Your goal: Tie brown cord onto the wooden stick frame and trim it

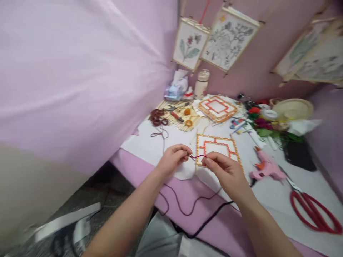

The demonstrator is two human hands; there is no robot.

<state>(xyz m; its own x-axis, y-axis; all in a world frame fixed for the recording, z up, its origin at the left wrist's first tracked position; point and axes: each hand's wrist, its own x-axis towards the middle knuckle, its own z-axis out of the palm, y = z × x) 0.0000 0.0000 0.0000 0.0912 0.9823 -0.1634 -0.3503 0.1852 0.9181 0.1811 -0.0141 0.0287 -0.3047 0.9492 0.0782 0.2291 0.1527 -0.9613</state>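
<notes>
A dark red cord [198, 156] stretches in a short span between my two hands, above the near edge of the table. My left hand [177, 157] pinches one end of that span between thumb and fingers. On the other side my right hand [223, 167] pinches it with thumb and forefinger. A long loose length of the cord hangs below in curves over the pink cloth. Just behind my hands lies a square frame [199, 142] wrapped in orange and red cord, partly covered by my right hand.
A pink glue gun [268, 166], red-handled scissors [312, 210] and a black phone [298, 151] lie at right. Behind are a bundle of dark red cord [158, 117], pliers [177, 116], thin sticks, a second frame [218, 108] and a bottle [202, 84]. Pictures hang on the wall.
</notes>
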